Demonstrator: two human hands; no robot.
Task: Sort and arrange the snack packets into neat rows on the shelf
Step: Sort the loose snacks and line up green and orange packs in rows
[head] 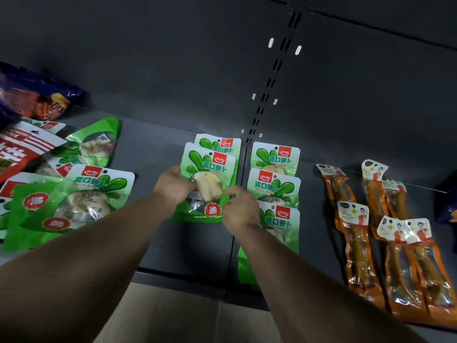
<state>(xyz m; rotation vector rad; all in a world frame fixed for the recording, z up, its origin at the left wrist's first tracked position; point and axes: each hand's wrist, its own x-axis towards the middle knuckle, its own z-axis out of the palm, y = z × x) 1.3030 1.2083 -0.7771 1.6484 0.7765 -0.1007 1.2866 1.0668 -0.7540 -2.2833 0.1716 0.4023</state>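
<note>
Both hands, left hand [174,183] and right hand [241,209], pinch a green packet [207,181] mid-shelf, starting a second column beside a finished one [274,179]; the heap [74,184] at left looks unsorted.

I had only the one wide-angle head view, which looked forward and steeply down from close above the dark shelf [193,243], its back panel [173,58] filling the upper frame, the packets spread left to right across the middle, and both forearms entering from the bottom edge.
</note>
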